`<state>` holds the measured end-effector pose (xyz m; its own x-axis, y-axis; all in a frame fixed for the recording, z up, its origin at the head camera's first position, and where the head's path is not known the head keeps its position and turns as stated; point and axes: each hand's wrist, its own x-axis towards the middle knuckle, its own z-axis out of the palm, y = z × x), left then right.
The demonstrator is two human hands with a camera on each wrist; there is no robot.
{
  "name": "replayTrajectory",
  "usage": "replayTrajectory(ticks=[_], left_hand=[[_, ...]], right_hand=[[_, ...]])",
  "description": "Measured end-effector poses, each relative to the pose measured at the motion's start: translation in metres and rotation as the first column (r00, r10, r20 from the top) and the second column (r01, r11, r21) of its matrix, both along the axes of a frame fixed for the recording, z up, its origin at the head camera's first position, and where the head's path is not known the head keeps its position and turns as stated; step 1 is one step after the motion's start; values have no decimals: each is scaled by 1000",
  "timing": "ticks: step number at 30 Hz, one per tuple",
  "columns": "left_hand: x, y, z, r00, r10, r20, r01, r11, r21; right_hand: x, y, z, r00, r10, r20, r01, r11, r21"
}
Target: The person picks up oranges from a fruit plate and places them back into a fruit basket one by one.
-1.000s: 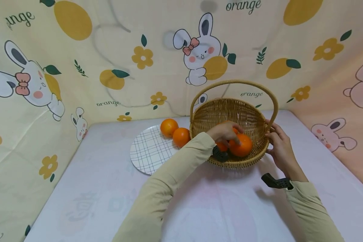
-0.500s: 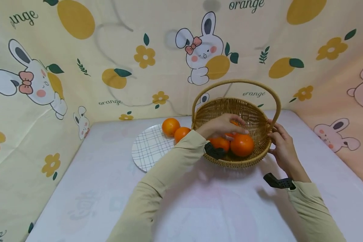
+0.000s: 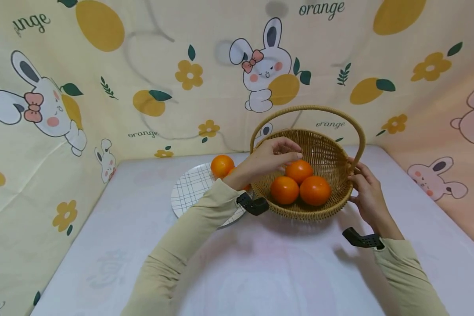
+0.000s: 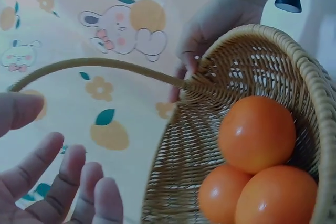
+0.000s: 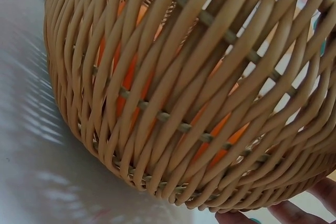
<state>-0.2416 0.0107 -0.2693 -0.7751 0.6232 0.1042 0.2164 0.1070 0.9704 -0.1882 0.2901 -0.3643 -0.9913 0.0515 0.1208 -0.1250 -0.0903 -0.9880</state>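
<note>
We've got a printed cloth (image 3: 150, 66) as backdrop, then the table (image 3: 284, 263) in front; on it, R of ctr, sits the wicker basket (image 3: 324, 153) w/ its handle (image 3: 312, 108) arching L to R, so we'd put its long axis approx. the same way; just L of it is the checked plate (image 3: 193, 188), partly covered by the L sleeve (image 3: 170, 259), & we can't tell whether plate & basket touch.

R hand (image 3: 368, 193) grips the basket at its R side, by the handle's base, fingers curled round the rim; L hand (image 3: 270, 157) is over the basket's L part, fingers loosely spread, nothing held; L wrist view shows its fingertips clear of the fruit.

Smallest: three oranges (image 3: 299, 171) bunched in the basket, one behind two; two more oranges (image 3: 222, 166) at the plate's R side, the nearer mostly hidden by the L wrist; these are round, so no long axis to line up w/.

Key relation, we reckon: the plate pair lies to the L of both hands; L hand is much nearer, R hand's on the basket's far side.
</note>
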Motion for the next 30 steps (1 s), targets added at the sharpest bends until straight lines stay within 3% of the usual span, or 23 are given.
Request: replayTrajectory(ticks=[4,8,17,21,30], left_hand=[[2,-19,3,996,66,-60,-65,998,18],[4,-36,2,987,142,-75,-137,988,66],[1,-69,-5,955,270,-126,-259,961,97],[-3,-82,-12,932,340,-129,-332,940,80],[-11,-102,-33,857,499,-125,-496,866,57]], right_hand=[[-1,0,-1,1000,-3,3,3,1000,12],[-1,0,-1,1000,1,8,-1,1000,7],[-2,2,-2,1000,6,-9,-6,1000,12],[-3,2,-2,1000,4,-11,-4,1000,10],[-4,3,-4,1000,11,-23,-11,1000,2]])
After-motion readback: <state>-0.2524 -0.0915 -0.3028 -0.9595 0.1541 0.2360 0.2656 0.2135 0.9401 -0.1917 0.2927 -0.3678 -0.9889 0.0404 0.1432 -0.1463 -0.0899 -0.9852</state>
